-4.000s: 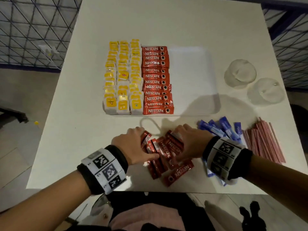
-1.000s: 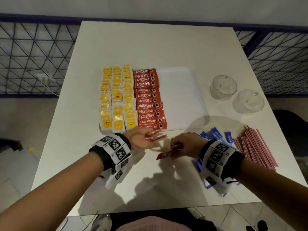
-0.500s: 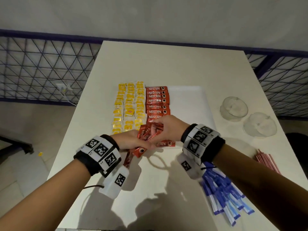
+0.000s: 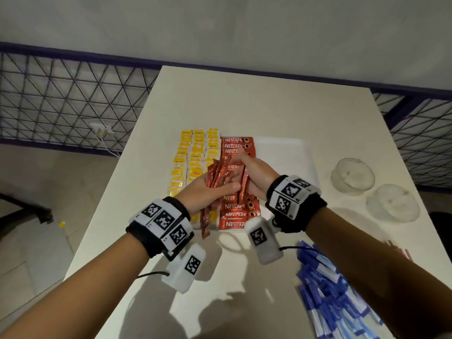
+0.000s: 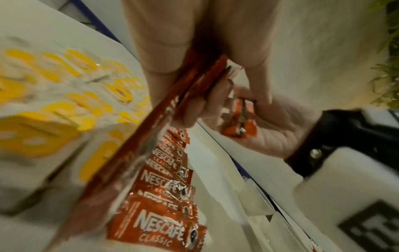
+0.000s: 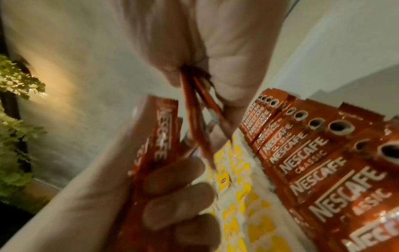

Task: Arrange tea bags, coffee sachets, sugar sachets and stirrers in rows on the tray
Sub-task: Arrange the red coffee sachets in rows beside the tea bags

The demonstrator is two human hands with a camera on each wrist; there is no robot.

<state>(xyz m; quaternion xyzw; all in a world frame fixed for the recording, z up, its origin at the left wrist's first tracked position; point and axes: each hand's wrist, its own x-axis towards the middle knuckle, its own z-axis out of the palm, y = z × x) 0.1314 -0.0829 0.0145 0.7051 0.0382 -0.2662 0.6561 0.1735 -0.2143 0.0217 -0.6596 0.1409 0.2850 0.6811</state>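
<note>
A white tray carries three rows of yellow tea bags and one row of red coffee sachets. Both hands hover above that coffee row. My left hand grips a bundle of red coffee sachets that stick out on both sides of the fist. My right hand pinches a few red coffee sachets right beside the left bundle. Blue sugar sachets lie piled on the table at the lower right. Pink stirrers just show behind my right forearm.
Two clear glass bowls stand on the table right of the tray. The tray's right half is bare. A metal grid fence runs behind the white table.
Both hands gathered the loose coffee sachets off the table, lifted them and carried them forward over the tray's coffee row. The head view tilted up.
</note>
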